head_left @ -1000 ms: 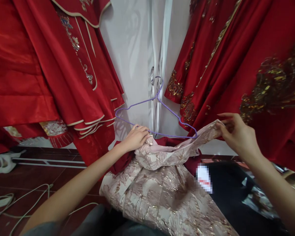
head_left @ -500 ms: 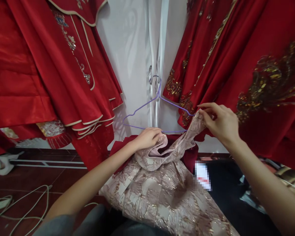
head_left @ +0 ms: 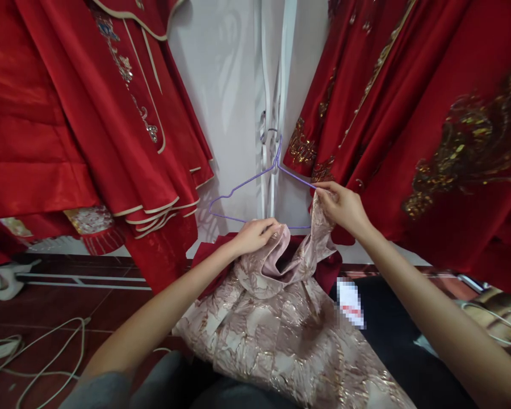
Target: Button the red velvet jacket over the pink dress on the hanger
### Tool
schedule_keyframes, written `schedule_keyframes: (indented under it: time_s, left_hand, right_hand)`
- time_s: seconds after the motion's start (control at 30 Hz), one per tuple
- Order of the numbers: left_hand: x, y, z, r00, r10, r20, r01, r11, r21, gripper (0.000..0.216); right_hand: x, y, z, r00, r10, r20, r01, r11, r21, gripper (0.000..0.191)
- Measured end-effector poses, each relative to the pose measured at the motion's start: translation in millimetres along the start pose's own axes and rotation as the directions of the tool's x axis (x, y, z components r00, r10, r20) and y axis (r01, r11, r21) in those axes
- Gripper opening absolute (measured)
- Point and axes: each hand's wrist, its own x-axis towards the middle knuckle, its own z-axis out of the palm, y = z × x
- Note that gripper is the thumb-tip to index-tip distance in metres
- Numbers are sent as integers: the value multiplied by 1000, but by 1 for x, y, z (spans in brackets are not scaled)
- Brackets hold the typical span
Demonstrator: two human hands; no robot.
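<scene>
A pale pink brocade dress (head_left: 276,329) with raised gold threads spreads across the lower middle, over my lap. My left hand (head_left: 258,234) pinches the left side of its neckline. With thumb and fingers closed, my right hand (head_left: 340,205) holds up the other shoulder edge at the right arm of a purple wire hanger (head_left: 249,183). The hanger hangs by its hook from a white metal fixture, and its left arm is bare. Behind the dress shows dark red cloth (head_left: 330,267).
Red embroidered garments (head_left: 153,159) hang on the left, and red gowns with gold sequins (head_left: 392,125) on the right. White cabinet doors (head_left: 221,79) stand behind. A white cable (head_left: 51,329) and white shoes (head_left: 6,284) lie on the dark red tiled floor.
My right hand has moved left and slightly inward with the dress edge, up against the hanger's right arm. My left hand keeps its hold, nearly in place.
</scene>
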Motion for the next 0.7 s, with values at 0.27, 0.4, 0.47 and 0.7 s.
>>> schedule_keyframes:
  time_s: [0.27, 0.4, 0.47, 0.7]
  left_hand:
    - [5, -36, -53, 974, -120, -191, 89, 983, -163, 36]
    - [-24, -82, -91, 790, -453, -413, 241, 849, -471, 39]
    - [-45, -99, -99, 690, -588, -422, 273, 751, -601, 44]
    - [-82, -123, -86, 590, -765, -257, 402, 555, -728, 38]
  right_hand:
    - [-7, -1, -1, 996, -71, -54, 68, 995, -68, 29]
    - [-3, 3, -4, 995, -73, -70, 70, 996, -51, 23]
    - [-2, 4, -3, 994, -76, -75, 72, 996, -54, 21]
    - [0, 8, -2, 996, -73, -48, 71, 997, -39, 22]
